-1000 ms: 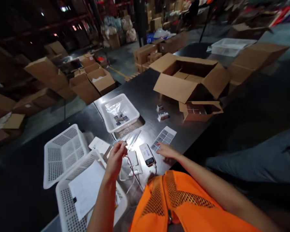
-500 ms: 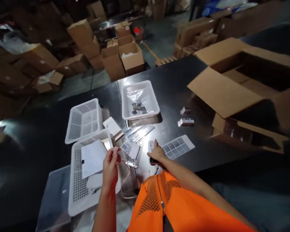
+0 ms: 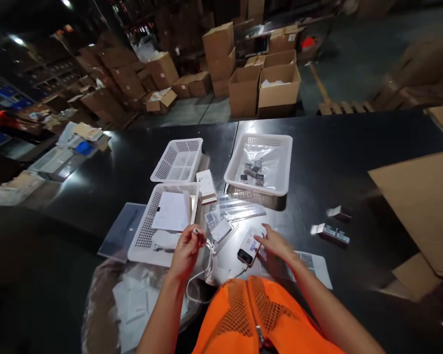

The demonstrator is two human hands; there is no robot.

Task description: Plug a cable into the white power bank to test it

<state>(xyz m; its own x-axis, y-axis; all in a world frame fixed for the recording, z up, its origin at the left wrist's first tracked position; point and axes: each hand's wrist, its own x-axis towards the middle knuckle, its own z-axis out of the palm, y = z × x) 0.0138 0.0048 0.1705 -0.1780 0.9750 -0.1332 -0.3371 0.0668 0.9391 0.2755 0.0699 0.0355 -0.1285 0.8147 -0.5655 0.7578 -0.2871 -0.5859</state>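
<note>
**Desk:** What are the hands doing in this one?

**Photographer:** The left hand point(image 3: 187, 248) pinches the plug end of a white cable point(image 3: 203, 275) between thumb and fingertips; the rest of the cable loops down toward the orange vest point(image 3: 258, 319). The right hand point(image 3: 276, 243) lies on the table with fingers spread and loose, gripping nothing, its fingertips touching a small white device point(image 3: 248, 246) with a dark end. That reads as steadying the device while the plug is held near it, though I can't confirm it.

**Desk:** Where does the device sit?

**Photographer:** Flat on the black table point(image 3: 335, 162), just beside the left hand at its 3 o'clock. A label sheet point(image 3: 313, 263) lies partly under the right forearm.

**Desk:** And around them?

**Photographer:** At 12 o'clock from the hands, clear plastic sleeves point(image 3: 236, 211) are fanned out within reach. At 11 o'clock a white mesh basket point(image 3: 147, 236) holds a sheet of paper; an empty basket point(image 3: 177, 162) sits beyond it. At 1 o'clock a third basket point(image 3: 260, 164) holds a bag of small dark parts. Two small boxed parts point(image 3: 332, 231) rest at 3 o'clock, near a cardboard flap point(image 3: 421, 206).

**Desk:** The room?

**Photographer:** A dim warehouse, the glossy tabletop catching overhead lights, open cartons point(image 3: 266, 83) stacked on the floor beyond.
</note>
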